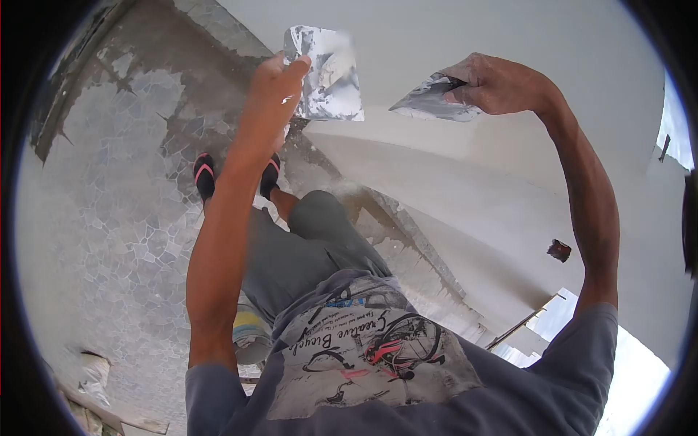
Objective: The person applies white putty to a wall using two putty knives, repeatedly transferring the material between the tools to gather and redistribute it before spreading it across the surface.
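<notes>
Head view: white paste (336, 70) could slide off the flat plate (331, 105) should the left hand (275, 76), gripping its edge, tilt it; a steeply angled scraper (429, 103), gripped in the right hand (500, 83), could score the pale wall (465, 25). The scraper points toward the plate, apart; its contact with the wall is unclear.

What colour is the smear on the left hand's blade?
White, over the silvery blade; the head view shows it best.
</notes>
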Demonstrator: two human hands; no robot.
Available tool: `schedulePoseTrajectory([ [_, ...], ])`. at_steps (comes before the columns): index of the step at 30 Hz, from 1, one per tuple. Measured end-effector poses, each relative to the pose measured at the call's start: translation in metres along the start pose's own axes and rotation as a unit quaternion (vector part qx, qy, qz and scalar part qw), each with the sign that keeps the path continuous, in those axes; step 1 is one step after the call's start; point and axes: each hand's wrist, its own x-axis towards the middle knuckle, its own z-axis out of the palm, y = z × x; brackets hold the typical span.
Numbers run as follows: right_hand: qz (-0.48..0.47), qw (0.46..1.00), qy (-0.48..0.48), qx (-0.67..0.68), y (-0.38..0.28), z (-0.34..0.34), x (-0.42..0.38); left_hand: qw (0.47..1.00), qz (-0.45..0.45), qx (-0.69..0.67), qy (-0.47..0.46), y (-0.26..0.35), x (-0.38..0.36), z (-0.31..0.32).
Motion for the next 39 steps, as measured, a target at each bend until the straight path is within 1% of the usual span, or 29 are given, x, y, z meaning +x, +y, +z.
schedulePoseTrajectory([
  [3, 0.099, 0.985, -0.093, -0.106, 0.025, -0.001, 0.026, 0.996, -0.009, -0.012, 0.085, -0.012, -0.022, -0.010],
  [5, 0.161, 0.958, -0.165, -0.173, 0.064, 0.019, 0.044, 0.994, -0.050, -0.052, 0.081, -0.020, -0.041, -0.017],
  [8, 0.192, 0.937, -0.207, -0.204, 0.102, 0.050, 0.061, 0.985, -0.098, -0.101, 0.095, -0.043, -0.064, -0.026],
  [11, 0.215, 0.940, -0.189, -0.187, 0.136, 0.086, 0.066, 0.977, -0.132, -0.133, 0.100, -0.064, -0.082, -0.032],
  [12, 0.231, 0.939, -0.187, -0.172, 0.121, 0.086, 0.065, 0.976, -0.138, -0.139, 0.092, -0.070, -0.087, -0.034],
  [15, 0.226, 0.942, -0.178, -0.171, 0.139, 0.106, 0.067, 0.977, -0.136, -0.140, 0.087, -0.075, -0.094, -0.033],
  [17, 0.218, 0.938, -0.181, -0.198, 0.151, 0.114, 0.068, 0.980, -0.128, -0.130, 0.083, -0.074, -0.094, -0.033],
  [21, 0.208, 0.939, -0.175, -0.210, 0.167, 0.126, 0.066, 0.984, -0.125, -0.102, 0.073, -0.074, -0.092, -0.036],
  [23, 0.218, 0.934, -0.184, -0.217, 0.172, 0.128, 0.068, 0.983, -0.130, -0.104, 0.073, -0.071, -0.093, -0.036],
  [27, 0.207, 0.924, -0.190, -0.258, 0.175, 0.135, 0.069, 0.982, -0.132, -0.114, 0.072, -0.068, -0.094, -0.036],
  [30, 0.207, 0.932, -0.171, -0.245, 0.175, 0.136, 0.068, 0.979, -0.132, -0.130, 0.090, -0.064, -0.095, -0.032],
  [34, 0.210, 0.928, -0.195, -0.240, 0.175, 0.140, 0.070, 0.980, -0.120, -0.120, 0.106, -0.067, -0.093, -0.037],
  [36, 0.202, 0.921, -0.215, -0.255, 0.175, 0.145, 0.069, 0.979, -0.126, -0.123, 0.101, -0.066, -0.093, -0.042],
  [39, 0.211, 0.918, -0.215, -0.259, 0.174, 0.157, 0.064, 0.979, -0.117, -0.137, 0.092, -0.067, -0.092, -0.046],
])
